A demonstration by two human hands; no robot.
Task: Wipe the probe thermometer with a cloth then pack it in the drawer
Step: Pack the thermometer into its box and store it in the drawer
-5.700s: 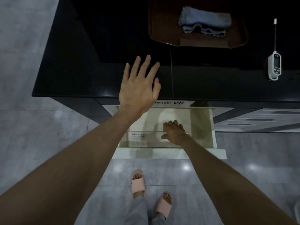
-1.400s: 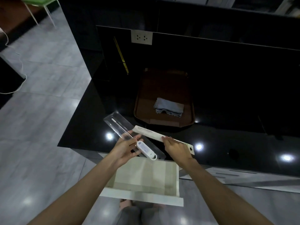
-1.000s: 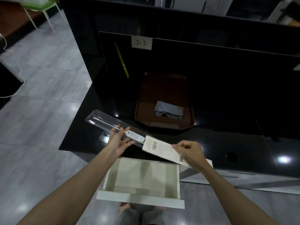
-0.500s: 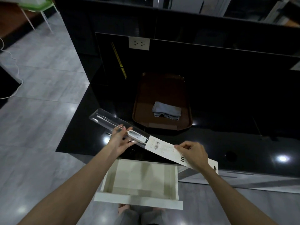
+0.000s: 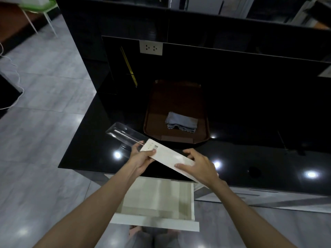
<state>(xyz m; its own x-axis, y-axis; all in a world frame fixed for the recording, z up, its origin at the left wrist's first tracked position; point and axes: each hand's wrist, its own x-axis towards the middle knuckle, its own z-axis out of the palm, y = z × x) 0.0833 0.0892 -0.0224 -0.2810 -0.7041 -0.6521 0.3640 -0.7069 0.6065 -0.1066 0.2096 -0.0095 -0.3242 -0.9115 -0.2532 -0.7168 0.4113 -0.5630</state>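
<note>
Sleeve [image 5: 170,159] has slid over the thermometer's clear tray [image 5: 123,136], left hand [image 5: 141,158] and right hand [image 5: 198,166] gripping it at centre frame: nearly drawer-ready [image 5: 155,224].

Both forearms reach forward, bare, and come close together. The left hand [image 5: 141,158] is palm up with the fingers curled and the thumb pressing on top. The right hand [image 5: 198,165] is palm down, fingers spread and bent in a grip.

Dim scene overall. Ceiling lamps reflect as bright glare spots on the glossy black countertop [image 5: 250,158] and grey floor tiles [image 5: 44,140]. Far cabinets lost in shadow. Edges bow from wide-angle distortion; detail soft.
</note>
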